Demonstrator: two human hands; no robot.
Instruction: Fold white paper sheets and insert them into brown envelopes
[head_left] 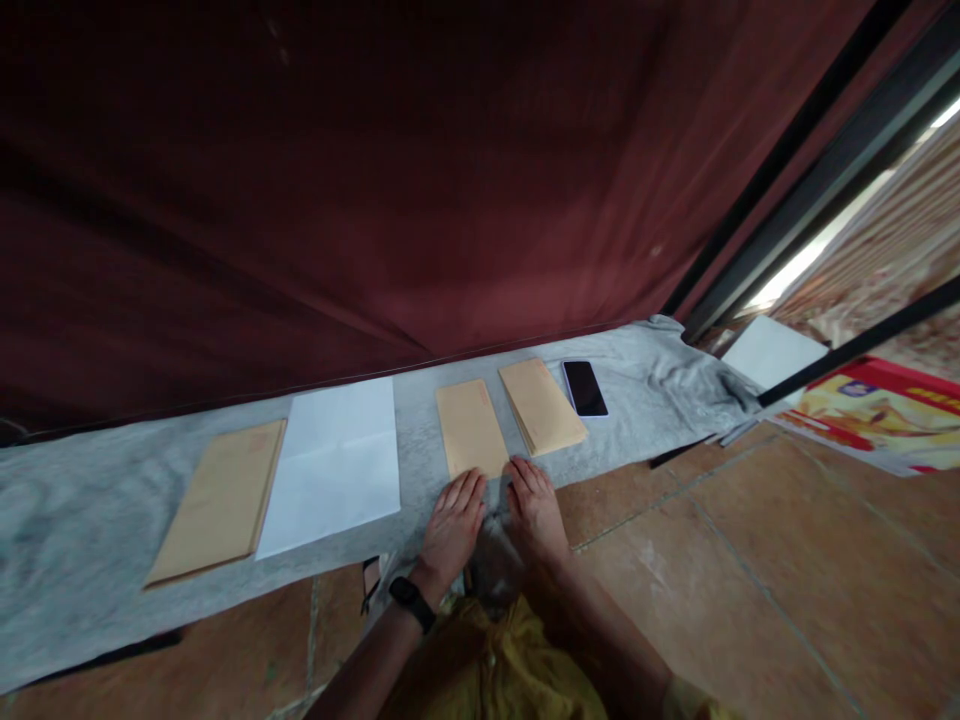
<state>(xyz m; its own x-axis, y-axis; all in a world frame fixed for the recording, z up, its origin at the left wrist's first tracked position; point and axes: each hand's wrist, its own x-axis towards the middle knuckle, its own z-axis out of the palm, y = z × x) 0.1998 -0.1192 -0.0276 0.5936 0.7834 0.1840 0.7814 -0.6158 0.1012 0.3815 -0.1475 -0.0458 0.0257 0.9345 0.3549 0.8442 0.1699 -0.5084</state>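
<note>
A brown paper envelope lies flat on the cloth-covered bench right before me. My left hand rests with its fingers stretched out over the envelope's near left corner, a black band on the wrist. At the near right corner, my right hand lies with fingers extended, holding nothing that I can see. A small pile of similar envelopes sits just to the right. White paper sheets are spread to the left, and beyond them lies a thicker pile of brown envelopes.
A phone with a dark screen lies right of the small pile. Grey cloth covers the narrow bench. A dark red curtain hangs behind it. Metal frame bars and a printed carton stand at the right, above a tiled floor.
</note>
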